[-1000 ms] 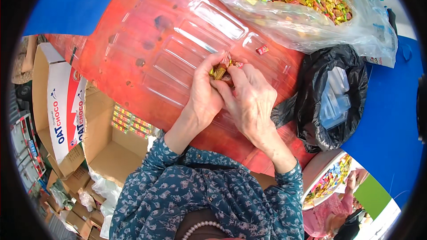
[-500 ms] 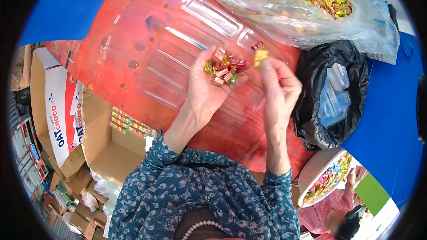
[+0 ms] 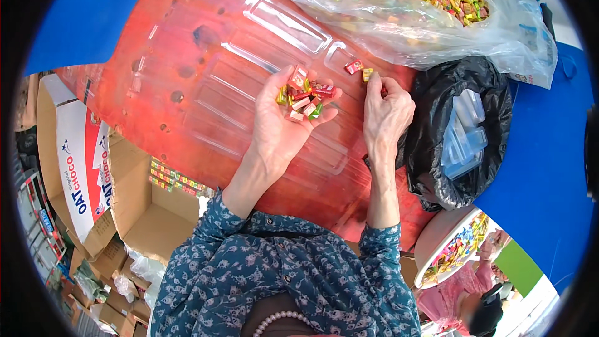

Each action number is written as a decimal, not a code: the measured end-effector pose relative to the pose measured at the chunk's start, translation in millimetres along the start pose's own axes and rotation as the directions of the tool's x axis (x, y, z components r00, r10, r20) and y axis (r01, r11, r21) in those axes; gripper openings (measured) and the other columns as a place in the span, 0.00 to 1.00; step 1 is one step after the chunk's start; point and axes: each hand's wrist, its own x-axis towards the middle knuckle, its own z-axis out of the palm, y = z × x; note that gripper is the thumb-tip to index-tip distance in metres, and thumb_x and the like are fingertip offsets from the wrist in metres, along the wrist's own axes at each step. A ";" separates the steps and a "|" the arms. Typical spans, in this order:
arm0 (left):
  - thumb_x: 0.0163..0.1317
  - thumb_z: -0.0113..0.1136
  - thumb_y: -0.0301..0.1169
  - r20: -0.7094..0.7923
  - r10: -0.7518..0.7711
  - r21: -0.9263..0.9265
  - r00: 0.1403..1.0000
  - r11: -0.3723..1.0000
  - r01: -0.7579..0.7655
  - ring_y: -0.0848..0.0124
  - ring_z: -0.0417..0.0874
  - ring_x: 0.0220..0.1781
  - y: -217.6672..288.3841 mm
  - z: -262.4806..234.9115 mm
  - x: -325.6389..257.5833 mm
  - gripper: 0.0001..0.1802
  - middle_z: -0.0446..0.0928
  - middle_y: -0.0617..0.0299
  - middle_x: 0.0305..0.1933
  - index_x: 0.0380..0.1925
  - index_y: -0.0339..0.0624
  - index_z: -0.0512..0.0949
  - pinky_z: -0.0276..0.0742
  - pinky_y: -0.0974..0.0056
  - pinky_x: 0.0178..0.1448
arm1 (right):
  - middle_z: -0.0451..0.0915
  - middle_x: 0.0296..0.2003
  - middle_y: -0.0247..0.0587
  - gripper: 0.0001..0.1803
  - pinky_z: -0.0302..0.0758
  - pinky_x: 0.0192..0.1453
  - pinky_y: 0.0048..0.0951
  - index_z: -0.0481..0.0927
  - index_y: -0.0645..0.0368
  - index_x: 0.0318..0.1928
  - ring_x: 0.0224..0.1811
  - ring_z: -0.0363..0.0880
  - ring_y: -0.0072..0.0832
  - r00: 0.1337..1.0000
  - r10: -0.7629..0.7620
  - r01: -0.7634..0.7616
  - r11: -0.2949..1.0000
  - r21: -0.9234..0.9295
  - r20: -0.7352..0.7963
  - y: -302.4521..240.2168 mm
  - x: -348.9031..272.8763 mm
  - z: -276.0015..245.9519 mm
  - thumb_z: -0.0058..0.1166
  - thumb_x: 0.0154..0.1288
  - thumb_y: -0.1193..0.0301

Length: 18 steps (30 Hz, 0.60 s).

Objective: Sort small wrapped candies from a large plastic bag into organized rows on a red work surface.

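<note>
My left hand (image 3: 274,134) is palm up, its fingers cupped around a small pile of wrapped candies (image 3: 304,101) in red, pink, yellow and green. To its right, my right hand (image 3: 388,109) has its thumb and fingertips on a yellow wrapped candy (image 3: 367,74). That candy sits low over a transparent plastic tray (image 3: 287,24) with long moulded compartments. Beside it, a red wrapped candy (image 3: 354,67) lies at a small compartment near the tray's far right end. A bit of red shows among the curled fingers of my right hand; what it is I cannot make out.
A large transparent bag (image 3: 399,22) of wrapped candies lies at the far right. Nearer stands a black bag (image 3: 430,137) with plastic pieces, then a white tub (image 3: 430,237) of colourful wrappers beside a person in pink (image 3: 452,296). Cardboard boxes (image 3: 128,175) stand at the left.
My right hand has moved down with the yellow candy, bringing it next to the red one at the tray. My left hand still holds its pile, slightly farther left in view.
</note>
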 end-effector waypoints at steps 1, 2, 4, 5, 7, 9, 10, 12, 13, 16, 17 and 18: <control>0.66 0.50 0.44 -0.031 0.009 0.034 0.999 0.999 -0.008 0.52 0.82 0.48 -0.9 2.5 1.0 0.16 0.81 0.52 0.41 0.39 0.43 0.77 0.81 0.51 0.44 | 0.79 0.24 0.54 0.14 0.72 0.30 0.42 0.82 0.64 0.27 0.26 0.79 0.50 1.000 0.001 -0.001 1.000 -0.001 0.002 0.1 0.3 1.0 0.54 0.62 0.65; 0.66 0.50 0.44 -0.034 0.008 0.033 0.999 0.999 -0.007 0.52 0.82 0.48 -1.3 1.7 2.3 0.16 0.81 0.52 0.41 0.39 0.43 0.77 0.81 0.51 0.44 | 0.79 0.24 0.54 0.14 0.73 0.31 0.43 0.82 0.64 0.28 0.27 0.79 0.50 1.000 -0.017 0.017 0.999 -0.027 -0.004 0.0 0.6 2.0 0.54 0.62 0.65; 0.66 0.50 0.43 -0.022 0.026 0.035 0.999 0.999 -0.026 0.50 0.82 0.49 -0.6 -0.7 4.5 0.16 0.81 0.52 0.41 0.39 0.42 0.77 0.82 0.50 0.44 | 0.80 0.25 0.53 0.13 0.73 0.32 0.43 0.82 0.63 0.28 0.28 0.79 0.51 0.999 -0.034 0.034 0.998 -0.051 -0.005 0.1 0.4 6.0 0.54 0.62 0.66; 0.66 0.50 0.43 -0.025 0.027 0.035 0.999 0.999 -0.026 0.50 0.82 0.49 0.1 -1.8 5.0 0.16 0.81 0.52 0.41 0.39 0.42 0.77 0.82 0.50 0.44 | 0.80 0.25 0.53 0.13 0.73 0.32 0.44 0.82 0.63 0.28 0.28 0.79 0.50 0.999 -0.033 0.032 0.998 -0.063 -0.005 0.5 0.1 8.8 0.54 0.62 0.66; 0.66 0.49 0.42 -0.007 0.041 0.037 0.999 0.999 -0.040 0.48 0.81 0.50 0.9 -2.7 6.1 0.16 0.81 0.51 0.43 0.39 0.41 0.77 0.83 0.49 0.44 | 0.80 0.25 0.53 0.13 0.73 0.32 0.44 0.82 0.63 0.28 0.28 0.80 0.50 1.000 -0.029 0.029 0.997 -0.075 -0.003 2.4 0.1 12.3 0.54 0.62 0.66; 0.66 0.49 0.42 0.009 0.038 0.039 0.999 0.999 -0.038 0.47 0.81 0.51 1.9 -1.4 7.3 0.16 0.81 0.50 0.44 0.39 0.41 0.77 0.83 0.48 0.45 | 0.80 0.24 0.52 0.14 0.73 0.30 0.43 0.82 0.62 0.27 0.27 0.79 0.49 0.998 -0.060 0.058 0.996 -0.071 -0.025 5.0 1.2 14.1 0.56 0.62 0.64; 0.66 0.49 0.42 0.027 0.035 0.042 0.999 0.998 -0.036 0.47 0.81 0.51 2.4 -0.7 7.8 0.16 0.80 0.50 0.45 0.39 0.41 0.77 0.83 0.48 0.45 | 0.80 0.24 0.52 0.14 0.73 0.30 0.43 0.82 0.62 0.27 0.27 0.79 0.49 0.998 -0.059 0.058 0.996 -0.070 -0.023 5.6 2.0 13.7 0.56 0.62 0.64; 0.67 0.48 0.42 0.040 0.033 0.037 0.999 0.999 -0.034 0.47 0.80 0.51 3.3 0.7 10.4 0.16 0.80 0.49 0.45 0.39 0.41 0.78 0.83 0.47 0.45 | 0.79 0.24 0.52 0.15 0.72 0.29 0.42 0.82 0.62 0.27 0.25 0.79 0.48 1.000 -0.017 0.017 1.000 0.002 0.026 5.8 5.3 12.3 0.58 0.61 0.62; 0.67 0.48 0.42 0.056 0.030 0.033 0.998 0.999 -0.032 0.47 0.80 0.52 3.9 2.1 12.3 0.17 0.80 0.48 0.46 0.39 0.40 0.78 0.82 0.47 0.46 | 0.79 0.24 0.52 0.15 0.72 0.29 0.42 0.82 0.62 0.27 0.25 0.79 0.48 1.000 -0.017 0.017 1.000 0.004 0.023 4.7 8.1 12.2 0.58 0.61 0.62; 0.67 0.48 0.42 0.078 0.017 0.037 0.997 0.999 -0.020 0.46 0.79 0.53 3.8 8.5 15.4 0.17 0.79 0.46 0.47 0.39 0.39 0.78 0.82 0.46 0.46 | 0.79 0.23 0.51 0.16 0.72 0.28 0.40 0.82 0.62 0.26 0.24 0.79 0.47 0.998 0.022 -0.020 0.999 -0.025 0.051 2.2 16.3 9.1 0.61 0.59 0.60; 0.67 0.48 0.42 0.084 0.014 0.039 0.996 0.999 -0.018 0.46 0.79 0.53 2.7 9.8 15.9 0.17 0.79 0.46 0.47 0.39 0.39 0.78 0.82 0.46 0.46 | 0.79 0.22 0.51 0.16 0.72 0.28 0.40 0.82 0.62 0.26 0.24 0.79 0.47 0.999 0.017 -0.016 0.999 -0.033 0.038 2.2 17.8 8.2 0.61 0.59 0.61; 0.67 0.47 0.42 0.101 -0.005 0.016 0.995 1.000 0.003 0.45 0.79 0.53 1.6 9.7 15.4 0.18 0.79 0.45 0.48 0.40 0.39 0.78 0.82 0.46 0.46 | 0.79 0.22 0.51 0.15 0.72 0.28 0.40 0.81 0.62 0.25 0.24 0.79 0.46 1.000 0.011 -0.010 0.999 -0.039 0.027 1.2 18.7 7.3 0.61 0.59 0.62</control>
